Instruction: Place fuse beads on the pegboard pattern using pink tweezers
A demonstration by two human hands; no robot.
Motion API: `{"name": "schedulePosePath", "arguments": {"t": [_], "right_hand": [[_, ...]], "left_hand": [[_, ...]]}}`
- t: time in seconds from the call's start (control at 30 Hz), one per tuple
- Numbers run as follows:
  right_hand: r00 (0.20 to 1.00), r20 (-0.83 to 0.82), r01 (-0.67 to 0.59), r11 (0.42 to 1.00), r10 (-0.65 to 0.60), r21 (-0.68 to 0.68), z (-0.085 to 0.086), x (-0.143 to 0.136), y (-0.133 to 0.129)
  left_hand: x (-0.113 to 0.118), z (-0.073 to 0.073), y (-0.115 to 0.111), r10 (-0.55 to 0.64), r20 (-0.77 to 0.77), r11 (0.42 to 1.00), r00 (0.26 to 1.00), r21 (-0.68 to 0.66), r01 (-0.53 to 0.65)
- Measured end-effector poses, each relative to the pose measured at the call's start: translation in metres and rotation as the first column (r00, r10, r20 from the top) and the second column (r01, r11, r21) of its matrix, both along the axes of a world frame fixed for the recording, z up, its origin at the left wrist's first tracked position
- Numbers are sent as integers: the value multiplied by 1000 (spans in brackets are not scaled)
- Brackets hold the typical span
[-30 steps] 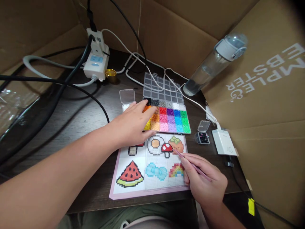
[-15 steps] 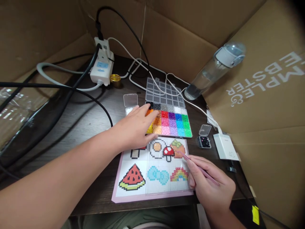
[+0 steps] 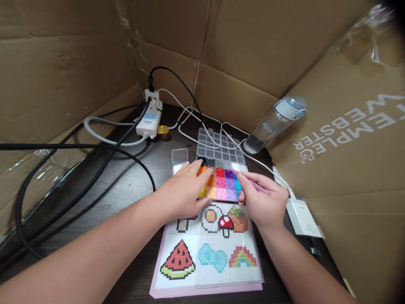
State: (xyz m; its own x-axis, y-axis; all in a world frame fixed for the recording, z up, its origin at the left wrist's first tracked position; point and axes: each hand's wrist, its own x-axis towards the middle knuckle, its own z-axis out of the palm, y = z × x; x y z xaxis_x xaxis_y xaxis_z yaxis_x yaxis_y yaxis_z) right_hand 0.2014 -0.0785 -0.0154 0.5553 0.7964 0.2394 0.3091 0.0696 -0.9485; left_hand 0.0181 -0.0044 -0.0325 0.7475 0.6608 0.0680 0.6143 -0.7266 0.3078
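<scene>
My left hand (image 3: 185,192) lies with fingers spread over the left side of the bead box (image 3: 227,200), covering part of the orange and yellow compartments. In my right hand (image 3: 267,202), pink tweezers (image 3: 260,187) are pinched, their tips over the box near the red, purple and white beads. Whether the tips hold a bead is too small to tell. A clear pegboard (image 3: 229,276) lies in front on the pattern sheet (image 3: 172,290). A red and white bead mushroom (image 3: 225,223) stands out on it, between the printed egg (image 3: 210,216) and the orange fruit (image 3: 238,221).
The box's open lid (image 3: 207,147) leans back under a white cable. A small case lid (image 3: 180,156), gold cup (image 3: 163,131) and power strip (image 3: 149,120) are at left. Right are a tilted-looking bottle (image 3: 264,128) and white charger (image 3: 302,217). Cardboard walls (image 3: 240,59) surround the table.
My right hand has moved with the tweezers from beside the mushroom on the pegboard up to the bead box. My left hand stays on the box. The camera view has tilted upward.
</scene>
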Motion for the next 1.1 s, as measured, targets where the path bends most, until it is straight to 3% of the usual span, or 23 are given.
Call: {"name": "schedulePosePath", "arguments": {"t": [0.27,1.1], "right_hand": [[991,-136,-5,994,-10,-105,-25,-6,12],[986,-160,29,987,-55,-161,-30,-2,17]], "left_hand": [[-1,-4,0,6,31,1000,999,2,-6],[-2,-3,0,-6,53,1000,999,-5,6]]}}
